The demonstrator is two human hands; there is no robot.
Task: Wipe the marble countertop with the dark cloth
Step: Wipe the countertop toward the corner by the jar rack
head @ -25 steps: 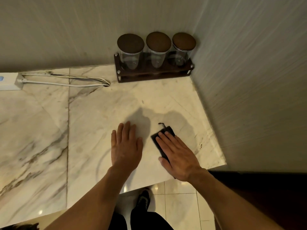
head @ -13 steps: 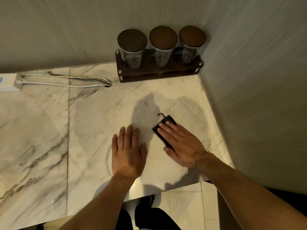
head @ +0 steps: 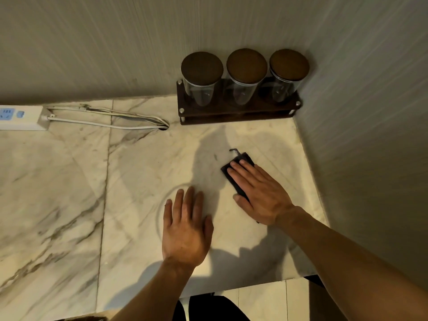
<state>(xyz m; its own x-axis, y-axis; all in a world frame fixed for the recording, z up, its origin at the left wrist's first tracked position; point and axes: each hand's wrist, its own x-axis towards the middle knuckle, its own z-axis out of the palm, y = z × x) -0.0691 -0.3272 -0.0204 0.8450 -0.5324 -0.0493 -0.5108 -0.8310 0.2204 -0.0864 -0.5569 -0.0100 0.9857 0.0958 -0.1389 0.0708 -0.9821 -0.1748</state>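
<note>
The marble countertop (head: pixel 69 193) is pale with grey-brown veins and fills the lower left and middle of the view. A small dark cloth (head: pixel 231 173) lies flat on it near the right wall, a loose thread sticking out at its far corner. My right hand (head: pixel 259 193) presses flat on the cloth, fingers together, covering most of it. My left hand (head: pixel 185 230) rests palm down on the bare marble to the left of the cloth, fingers slightly spread, holding nothing.
A dark wooden rack (head: pixel 238 112) with three lidded glass jars stands in the back right corner. A white power strip (head: pixel 20 118) and its cable (head: pixel 111 122) lie along the back wall at left. A wall bounds the right side. The counter's front edge (head: pixel 231 289) is close to me.
My right hand has slid the cloth away from me, toward the jar rack. My left hand has stayed flat on the marble in about the same spot.
</note>
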